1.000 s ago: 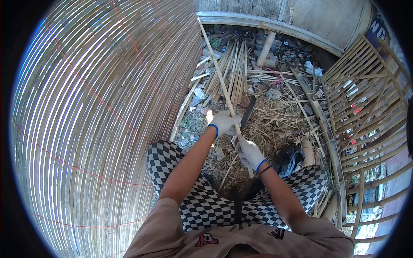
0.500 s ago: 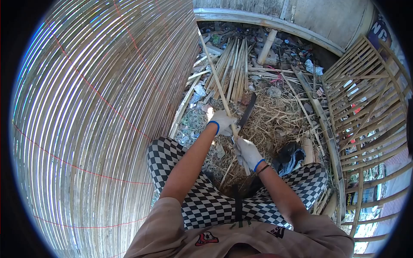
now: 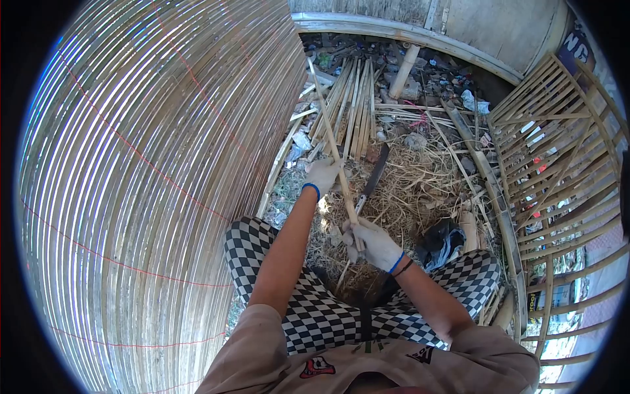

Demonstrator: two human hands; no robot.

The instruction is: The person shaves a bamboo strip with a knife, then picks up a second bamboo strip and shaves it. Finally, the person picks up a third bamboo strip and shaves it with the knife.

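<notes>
A long, thin bamboo strip (image 3: 333, 131) slants across the view, its far end near the pile of strips. My left hand (image 3: 323, 173), in a white glove with a blue cuff, is closed round the strip's middle. Lower down, my gloved right hand (image 3: 374, 245) grips the strip close to its near end, fingers wrapped over it. Between the hands a machete (image 3: 375, 172) with a dark blade points away from me. Its handle runs back to the fingers of my right hand and overlaps them in this view.
A bundle of split bamboo strips (image 3: 357, 108) lies ahead on littered ground. Straw-like shavings (image 3: 413, 174) cover the ground to the right of the machete. A tall slatted bamboo screen (image 3: 144, 197) stands left, a bamboo lattice (image 3: 558, 164) right. A black plastic bag (image 3: 441, 241) sits by my right knee.
My hands have moved farther apart along the strip: the left has gone forward and left, the right back towards me. Both still hold the strip.
</notes>
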